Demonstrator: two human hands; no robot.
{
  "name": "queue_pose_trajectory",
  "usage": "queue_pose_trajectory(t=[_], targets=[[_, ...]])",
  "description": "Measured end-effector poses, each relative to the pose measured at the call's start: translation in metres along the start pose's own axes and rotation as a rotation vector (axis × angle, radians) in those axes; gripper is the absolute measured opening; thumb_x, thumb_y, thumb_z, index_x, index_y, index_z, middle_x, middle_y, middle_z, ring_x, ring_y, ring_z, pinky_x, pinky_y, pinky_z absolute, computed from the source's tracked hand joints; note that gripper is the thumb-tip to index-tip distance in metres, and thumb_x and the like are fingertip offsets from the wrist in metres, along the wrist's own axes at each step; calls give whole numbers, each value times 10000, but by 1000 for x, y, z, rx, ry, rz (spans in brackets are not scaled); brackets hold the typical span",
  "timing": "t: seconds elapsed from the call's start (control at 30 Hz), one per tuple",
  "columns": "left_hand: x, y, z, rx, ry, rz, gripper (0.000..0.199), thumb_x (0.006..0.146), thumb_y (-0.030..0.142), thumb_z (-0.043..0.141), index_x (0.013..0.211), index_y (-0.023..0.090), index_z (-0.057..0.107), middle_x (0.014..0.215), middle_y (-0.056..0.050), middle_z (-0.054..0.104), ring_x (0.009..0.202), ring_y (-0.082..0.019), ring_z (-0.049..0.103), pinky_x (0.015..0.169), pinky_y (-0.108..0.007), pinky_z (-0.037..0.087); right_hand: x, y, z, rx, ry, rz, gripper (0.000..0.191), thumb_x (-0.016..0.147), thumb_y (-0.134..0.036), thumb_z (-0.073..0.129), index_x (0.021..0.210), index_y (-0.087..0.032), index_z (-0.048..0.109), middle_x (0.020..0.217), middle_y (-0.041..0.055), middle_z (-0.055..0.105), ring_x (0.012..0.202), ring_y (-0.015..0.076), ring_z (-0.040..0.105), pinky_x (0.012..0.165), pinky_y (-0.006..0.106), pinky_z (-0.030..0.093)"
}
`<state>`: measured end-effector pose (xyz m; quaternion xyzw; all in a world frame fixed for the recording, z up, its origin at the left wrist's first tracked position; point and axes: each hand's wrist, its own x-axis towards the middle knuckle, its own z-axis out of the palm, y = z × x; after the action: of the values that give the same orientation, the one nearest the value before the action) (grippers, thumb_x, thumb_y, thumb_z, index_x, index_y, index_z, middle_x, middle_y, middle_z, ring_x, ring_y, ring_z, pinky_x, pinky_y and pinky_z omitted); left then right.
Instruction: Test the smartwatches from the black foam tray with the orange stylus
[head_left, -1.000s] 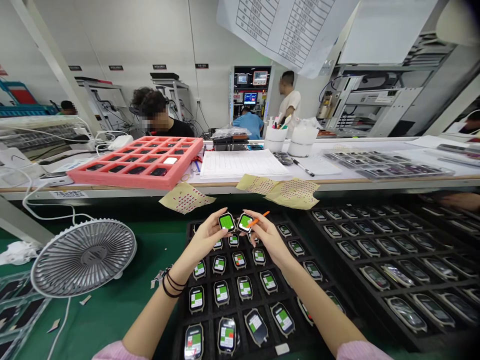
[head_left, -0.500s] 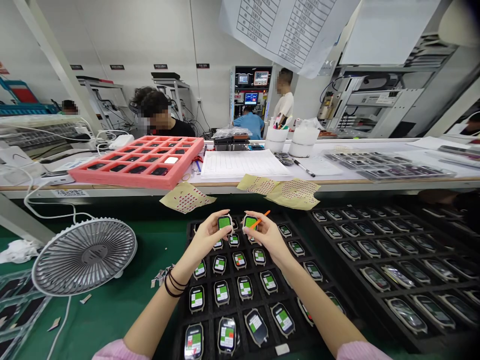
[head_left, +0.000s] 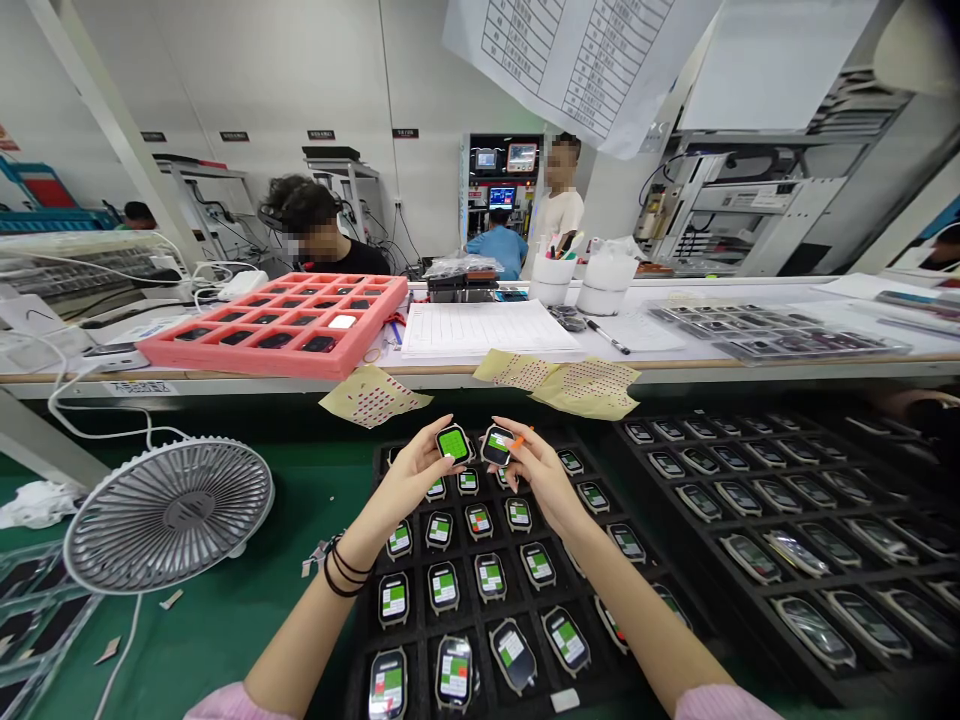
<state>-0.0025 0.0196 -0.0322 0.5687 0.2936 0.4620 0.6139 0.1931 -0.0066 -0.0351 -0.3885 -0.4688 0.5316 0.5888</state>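
My left hand (head_left: 421, 462) is closed on a strapless smartwatch (head_left: 454, 445) whose screen is mostly green. Beside it, my right hand (head_left: 534, 462) grips a second smartwatch (head_left: 496, 447), its screen dark with a light patch and some green. A thin orange stick (head_left: 523, 437) also sits between the right fingers; its lower end is hidden. Both watches are raised over the far part of a black foam tray (head_left: 469, 622). Several lit watches lie in the tray's pockets, including one with a red patch (head_left: 478, 520). My forearms hide some pockets.
Right of my arms lies another black tray (head_left: 757, 545) of dark-screened watches. A grey fan (head_left: 171, 512) stands left on the green mat. Yellow sticker sheets (head_left: 375, 395) hang from the shelf edge, below a pink foam tray (head_left: 337, 355). Other people (head_left: 319, 225) are beyond the shelf.
The right watch's screen went from mostly green to mostly dark, and the right fingers shifted across it. The orange stick now shows less. The left watch has turned slightly.
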Motion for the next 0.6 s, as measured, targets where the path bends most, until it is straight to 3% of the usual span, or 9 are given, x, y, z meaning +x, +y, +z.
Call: queue_pose_trajectory(t=[0.23, 0.43, 0.6], targets=[[-2, 10, 3, -16, 46, -54, 492, 851, 381, 569, 1311, 216, 514, 1225, -80, 578, 1096, -255, 549, 897, -420, 524, 1, 2, -2, 28, -9, 3, 410, 830, -405, 578, 1195, -218, 584, 839, 48, 627, 649, 174, 635, 410, 216, 370], [-1, 5, 2, 25, 20, -40, 582, 791, 343, 653, 1333, 216, 484, 1165, -81, 614, 1047, -234, 574, 877, -407, 533, 3, 5, -2, 11, -8, 27, 409, 820, -415, 580, 1182, -225, 594, 869, 51, 628, 630, 161, 634, 410, 218, 374], [-1, 6, 2, 24, 20, -48, 540, 818, 363, 617, 1322, 211, 497, 1154, -79, 614, 1033, -228, 579, 871, -404, 534, 3, 4, -2, 9, -2, 30, 416, 811, -413, 587, 1181, -222, 598, 892, 54, 617, 632, 161, 645, 407, 212, 369]])
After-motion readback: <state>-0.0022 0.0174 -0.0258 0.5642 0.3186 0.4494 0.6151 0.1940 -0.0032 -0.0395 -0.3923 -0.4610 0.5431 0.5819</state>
